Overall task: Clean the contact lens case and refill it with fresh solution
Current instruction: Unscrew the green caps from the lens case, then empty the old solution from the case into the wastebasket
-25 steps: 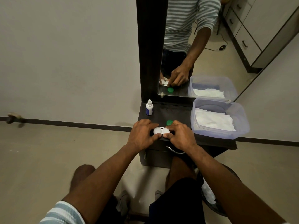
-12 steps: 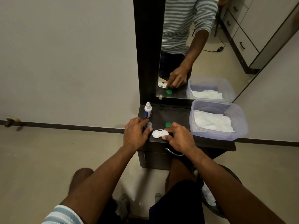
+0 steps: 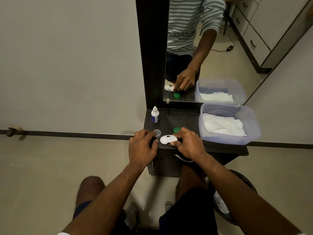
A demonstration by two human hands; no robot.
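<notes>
The white contact lens case (image 3: 168, 139) is laid flat near the front edge of the dark bench (image 3: 183, 118), both wells uncovered. Its right end is pinched by the curled fingers and thumb of the right hand (image 3: 188, 144). The left hand (image 3: 141, 147) is placed at the left near corner of the bench, its fingertips set on a clear cap (image 3: 157, 132) that lies just left of the case; whether the cap is gripped or only touched cannot be told. A green cap (image 3: 176, 129) is seen just beyond the right hand's fingers, apart from the case. A small white dropper bottle (image 3: 155, 115) is stood upright at the far left corner, well apart from the case. On the right of the bench a clear plastic tub (image 3: 254, 131) with white tissues (image 3: 223, 127) inside is placed. A mirror (image 3: 211, 48) is mounted behind the bench.
</notes>
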